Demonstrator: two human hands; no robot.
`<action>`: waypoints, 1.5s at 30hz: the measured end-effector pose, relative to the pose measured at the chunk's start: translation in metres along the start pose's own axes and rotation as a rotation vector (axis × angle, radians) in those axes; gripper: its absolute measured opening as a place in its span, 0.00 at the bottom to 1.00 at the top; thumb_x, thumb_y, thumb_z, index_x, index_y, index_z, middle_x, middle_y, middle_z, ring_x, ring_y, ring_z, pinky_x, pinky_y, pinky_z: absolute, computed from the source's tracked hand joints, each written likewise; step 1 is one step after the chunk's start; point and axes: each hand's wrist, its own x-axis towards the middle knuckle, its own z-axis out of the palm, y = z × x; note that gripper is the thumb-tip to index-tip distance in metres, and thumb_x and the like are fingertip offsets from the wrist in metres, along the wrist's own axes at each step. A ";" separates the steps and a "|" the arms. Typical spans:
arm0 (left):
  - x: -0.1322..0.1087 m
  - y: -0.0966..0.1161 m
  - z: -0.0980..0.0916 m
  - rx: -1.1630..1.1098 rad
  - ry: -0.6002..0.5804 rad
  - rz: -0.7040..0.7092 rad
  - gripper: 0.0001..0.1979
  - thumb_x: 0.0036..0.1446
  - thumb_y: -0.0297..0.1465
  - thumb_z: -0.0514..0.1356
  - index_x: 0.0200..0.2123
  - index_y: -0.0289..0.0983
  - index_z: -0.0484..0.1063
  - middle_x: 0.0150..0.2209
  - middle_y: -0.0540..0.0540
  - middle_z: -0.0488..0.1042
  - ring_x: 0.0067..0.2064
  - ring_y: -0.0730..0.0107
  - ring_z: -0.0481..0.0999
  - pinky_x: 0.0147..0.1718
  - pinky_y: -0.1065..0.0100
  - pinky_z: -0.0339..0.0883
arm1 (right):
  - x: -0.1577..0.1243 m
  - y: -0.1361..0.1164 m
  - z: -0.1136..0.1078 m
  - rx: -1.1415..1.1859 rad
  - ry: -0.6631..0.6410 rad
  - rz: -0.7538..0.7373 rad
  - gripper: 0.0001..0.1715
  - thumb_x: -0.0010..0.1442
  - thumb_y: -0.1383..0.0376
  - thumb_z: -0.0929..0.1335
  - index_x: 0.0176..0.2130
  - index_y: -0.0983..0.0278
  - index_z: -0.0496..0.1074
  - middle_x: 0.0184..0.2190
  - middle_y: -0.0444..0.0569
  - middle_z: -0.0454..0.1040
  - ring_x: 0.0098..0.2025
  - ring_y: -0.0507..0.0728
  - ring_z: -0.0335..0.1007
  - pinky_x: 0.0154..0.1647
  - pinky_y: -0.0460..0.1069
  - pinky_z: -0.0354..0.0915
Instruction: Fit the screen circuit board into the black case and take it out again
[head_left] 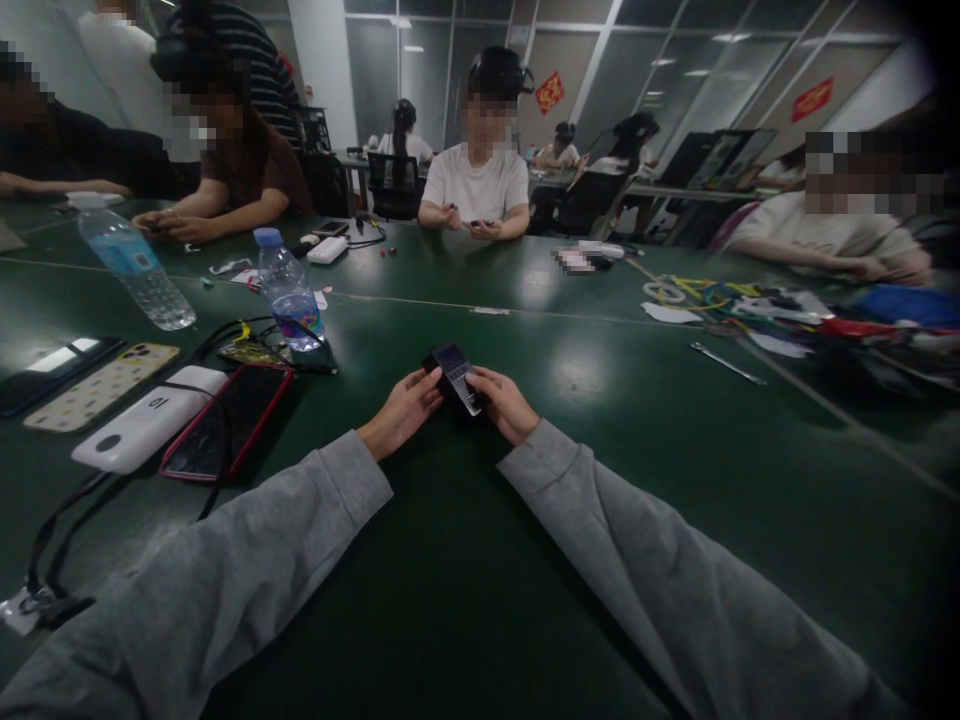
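Note:
Between my two hands is a small dark rectangular box-like device (456, 378) with a shiny face and pale markings too small to read. My left hand (405, 412) grips its left side, thumb on the near edge. On the other side, my right hand (504, 402) closes on its right edge with the thumb over the face. The device is tilted and held just over the green table (450, 560); I cannot tell whether it touches the surface. Fingers hide its underside.
To the left lie a red-edged phone (229, 420), a white power bank (150, 418), a patterned phone case (101, 387) and cables. Two water bottles (289, 295) stand behind them. A wrench-like metal tool (727, 364) and a cable pile (750, 305) are right. Several people sit around.

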 end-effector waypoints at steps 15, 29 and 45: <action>-0.005 0.007 0.002 -0.106 -0.042 -0.188 0.20 0.61 0.46 0.59 0.43 0.36 0.76 0.44 0.43 0.77 0.49 0.66 0.74 0.57 0.62 0.59 | -0.002 0.005 0.001 -0.145 -0.031 -0.098 0.22 0.50 0.52 0.75 0.43 0.59 0.79 0.41 0.46 0.79 0.44 0.57 0.73 0.51 0.53 0.65; -0.010 0.004 0.003 -0.244 -0.065 -0.244 0.34 0.57 0.60 0.50 0.41 0.36 0.76 0.37 0.43 0.79 0.48 0.62 0.74 0.54 0.63 0.60 | -0.004 0.008 0.006 -0.236 0.022 -0.109 0.24 0.52 0.48 0.73 0.44 0.59 0.77 0.41 0.47 0.78 0.45 0.58 0.72 0.50 0.53 0.66; -0.007 0.010 -0.002 -0.262 -0.020 -0.223 0.24 0.59 0.52 0.57 0.37 0.35 0.73 0.32 0.42 0.77 0.41 0.62 0.77 0.47 0.61 0.67 | -0.015 0.011 0.011 -0.944 0.071 -0.676 0.27 0.53 0.54 0.73 0.50 0.58 0.70 0.47 0.53 0.72 0.51 0.65 0.65 0.54 0.63 0.62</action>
